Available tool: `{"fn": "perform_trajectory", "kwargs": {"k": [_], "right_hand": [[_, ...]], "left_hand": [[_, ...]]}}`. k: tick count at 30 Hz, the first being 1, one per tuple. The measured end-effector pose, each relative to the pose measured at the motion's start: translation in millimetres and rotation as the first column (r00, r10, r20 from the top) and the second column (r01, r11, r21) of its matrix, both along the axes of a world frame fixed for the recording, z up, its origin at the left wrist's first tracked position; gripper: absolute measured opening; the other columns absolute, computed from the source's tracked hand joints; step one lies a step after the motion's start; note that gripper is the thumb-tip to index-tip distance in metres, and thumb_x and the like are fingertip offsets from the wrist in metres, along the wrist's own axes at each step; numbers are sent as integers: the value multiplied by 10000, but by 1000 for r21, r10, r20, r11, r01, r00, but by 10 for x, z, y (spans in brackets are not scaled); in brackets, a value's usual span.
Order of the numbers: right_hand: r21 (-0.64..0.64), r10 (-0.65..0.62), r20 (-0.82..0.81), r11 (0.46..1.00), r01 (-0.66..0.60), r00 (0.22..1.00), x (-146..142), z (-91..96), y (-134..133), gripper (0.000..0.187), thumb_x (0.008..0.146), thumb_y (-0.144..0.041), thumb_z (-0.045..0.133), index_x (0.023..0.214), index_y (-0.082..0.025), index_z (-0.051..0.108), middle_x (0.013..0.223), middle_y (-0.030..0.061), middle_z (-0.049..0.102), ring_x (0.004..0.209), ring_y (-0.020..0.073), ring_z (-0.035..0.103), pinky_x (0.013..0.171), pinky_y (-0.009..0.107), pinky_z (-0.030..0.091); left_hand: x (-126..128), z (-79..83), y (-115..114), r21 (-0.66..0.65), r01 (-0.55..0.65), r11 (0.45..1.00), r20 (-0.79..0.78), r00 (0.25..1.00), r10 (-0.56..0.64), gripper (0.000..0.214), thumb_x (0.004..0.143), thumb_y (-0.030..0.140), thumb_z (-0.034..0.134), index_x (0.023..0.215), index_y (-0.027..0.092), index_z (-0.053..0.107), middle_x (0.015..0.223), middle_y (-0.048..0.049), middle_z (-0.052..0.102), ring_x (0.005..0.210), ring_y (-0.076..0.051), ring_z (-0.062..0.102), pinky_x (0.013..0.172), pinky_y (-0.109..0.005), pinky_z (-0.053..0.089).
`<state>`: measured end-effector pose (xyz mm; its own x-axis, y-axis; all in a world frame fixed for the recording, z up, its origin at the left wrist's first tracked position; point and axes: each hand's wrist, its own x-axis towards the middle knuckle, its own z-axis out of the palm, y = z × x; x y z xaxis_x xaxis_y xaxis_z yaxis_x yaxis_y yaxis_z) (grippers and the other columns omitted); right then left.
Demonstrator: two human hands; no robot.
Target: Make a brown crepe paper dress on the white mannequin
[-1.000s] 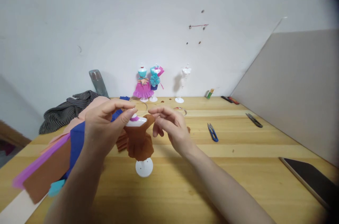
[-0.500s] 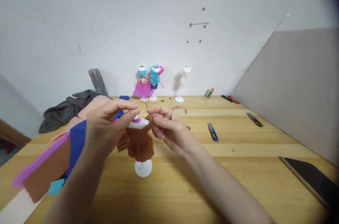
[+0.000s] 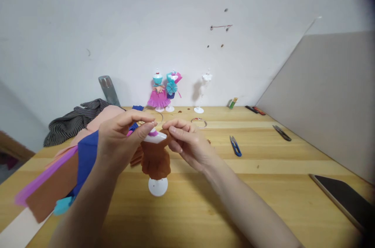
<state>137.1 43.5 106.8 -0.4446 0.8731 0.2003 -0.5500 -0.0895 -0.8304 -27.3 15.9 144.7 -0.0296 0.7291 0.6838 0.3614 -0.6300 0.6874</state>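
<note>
A small white doll dress form stands in front of me on its round base, tilted a little. Brown fabric wraps its body and flares out ruffled at the bottom; a bit of purple shows near the neck. My left hand is closed, thumb and forefinger pinching the top of the dress form. On the other side, my right hand is closed too, its thumb and fingers pinching the upper edge of the brown fabric at the shoulder.
Stacked coloured fabric and a striped cloth lie left, near a flask. Two dressed doll forms and a bare one stand behind. Thread snips, dark snips and a phone-like slab lie right.
Both hands keep their grips. The dress form's top has shifted very slightly to the right; otherwise hardly anything differs.
</note>
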Motion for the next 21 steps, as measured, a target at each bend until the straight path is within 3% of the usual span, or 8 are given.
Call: {"fn": "perform_trajectory", "kwargs": {"k": [8,15,21], "right_hand": [[95,-25,58,995,19,998,-20,-7,-31,143,739,-306,690,817,-188,709,495,-63,457,415,46,356,419,216,185],[140,-89,123,988,72,988,-25,14,-50,164,746,-331,682,841,-200,707,655,-21,588,432,45,404,426,228,233],[255,-281,167,938,234,945,62,15,9,171,782,-341,646,875,-204,684,855,12,650,445,38,429,422,231,247]], "left_hand": [[5,-8,6,0,51,999,31,998,-51,18,737,174,705,738,192,706,761,-20,723,754,-181,673,722,-319,542],[18,3,3,1,26,1000,23,999,-26,16,725,183,713,723,197,706,763,-18,724,749,-182,671,704,-311,533],[6,-15,11,19,-51,999,24,998,50,23,727,171,715,743,187,716,779,-27,726,762,-175,662,723,-295,512]]}}
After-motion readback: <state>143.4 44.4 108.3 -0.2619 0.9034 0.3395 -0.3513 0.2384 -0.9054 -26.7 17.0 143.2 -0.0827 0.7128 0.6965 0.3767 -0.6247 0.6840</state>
